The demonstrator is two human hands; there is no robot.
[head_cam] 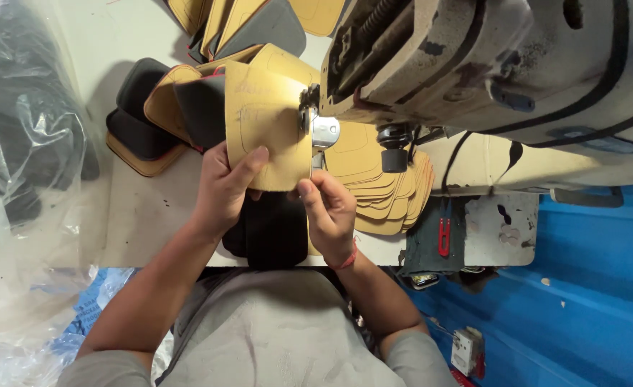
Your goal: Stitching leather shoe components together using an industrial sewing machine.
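Grey short-sleeved shirt – red band on the right wrist.

A stitching workshop, likely for footwear parts; a worn industrial sewing machine [488, 64] over a work table [144, 215]; stacks of cut tan pieces [388, 193]; red thread snips [444, 233]; plastic sheeting [22, 179] alongside

The big sewing machine [488, 64] fills the space up and to the right, so no hand can pass there. A stack of tan pieces [388, 193] sits under it. Dark and tan pieces [151, 107] crowd the left. The pale table [144, 215] has bare room by the left arm.
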